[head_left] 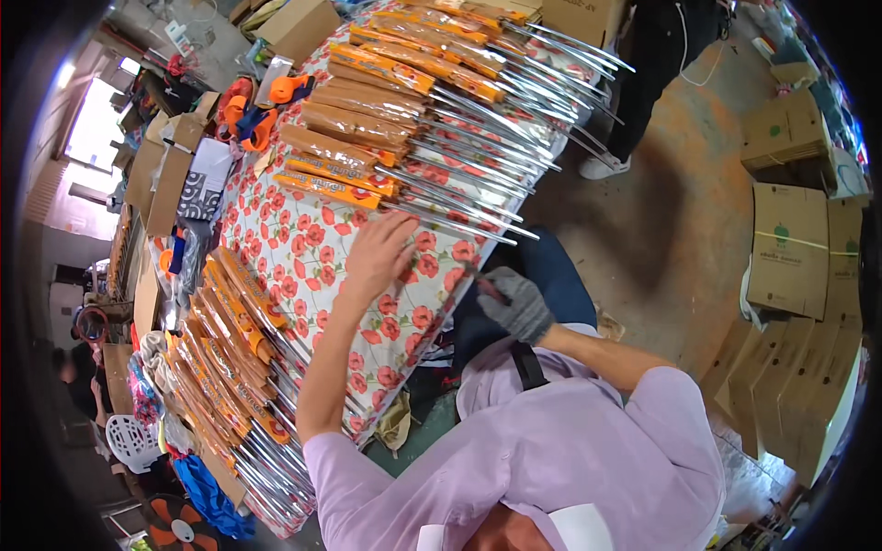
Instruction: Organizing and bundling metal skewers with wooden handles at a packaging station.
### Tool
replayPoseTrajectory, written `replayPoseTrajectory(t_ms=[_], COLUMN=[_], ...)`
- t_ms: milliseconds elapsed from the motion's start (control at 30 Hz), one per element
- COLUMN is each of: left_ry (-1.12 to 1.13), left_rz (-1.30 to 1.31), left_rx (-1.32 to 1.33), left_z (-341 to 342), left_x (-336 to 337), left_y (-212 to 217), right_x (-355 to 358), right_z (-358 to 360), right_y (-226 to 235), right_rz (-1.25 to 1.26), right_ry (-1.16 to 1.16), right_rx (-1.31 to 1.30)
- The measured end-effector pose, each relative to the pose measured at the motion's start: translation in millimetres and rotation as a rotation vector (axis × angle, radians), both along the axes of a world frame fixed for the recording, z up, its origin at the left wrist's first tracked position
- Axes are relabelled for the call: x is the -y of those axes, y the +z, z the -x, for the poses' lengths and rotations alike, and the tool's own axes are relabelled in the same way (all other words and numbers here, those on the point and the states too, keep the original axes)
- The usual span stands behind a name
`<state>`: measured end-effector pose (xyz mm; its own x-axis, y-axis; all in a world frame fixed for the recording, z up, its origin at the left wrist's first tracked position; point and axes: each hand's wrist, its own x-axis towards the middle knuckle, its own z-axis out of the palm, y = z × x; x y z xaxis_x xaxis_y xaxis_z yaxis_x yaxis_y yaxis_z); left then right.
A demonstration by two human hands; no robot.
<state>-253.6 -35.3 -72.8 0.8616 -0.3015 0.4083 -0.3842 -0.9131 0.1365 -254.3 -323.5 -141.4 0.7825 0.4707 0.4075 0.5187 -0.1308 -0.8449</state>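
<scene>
My left hand [378,250] is bare and lies with its fingers stretched out on the flowered tablecloth [303,243]. Its fingertips are beside the nearest long metal rod [473,230], close to the rod's orange plastic-wrapped end [326,186]; whether they touch it I cannot tell. A grey knit glove covers my right hand [519,308], closed at the table's edge around a small dark tool with a reddish handle [490,286]. The tool's exact kind is unclear. Beyond my left hand lie several rows of such rods with brown and orange wrapped ends [363,115].
Another pile of wrapped rods [230,358] lies at the table's left. Orange-and-blue tape dispensers [250,124] and a patterned box [202,179] are at the far left. Cardboard boxes [785,243] stand on the right. Another person's dark-trousered leg [643,101] is beyond the table.
</scene>
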Motion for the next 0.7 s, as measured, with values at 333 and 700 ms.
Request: replayPoseTrajectory(t_ms=[333, 700], left_ry=[-0.083, 0.56], left_rz=[0.228, 0.335], left_rx=[-0.403, -0.868], left_z=[79.4, 137.5], left_x=[168.1, 127.7], left_y=[-64.8, -143.6], right_x=[149.2, 120.5], right_z=[-37.7, -56.6], right_y=[-117.9, -142.6], right_rz=[0.579, 0.792], right_ry=[-0.595, -0.242], right_rx=[-0.532, -0.081])
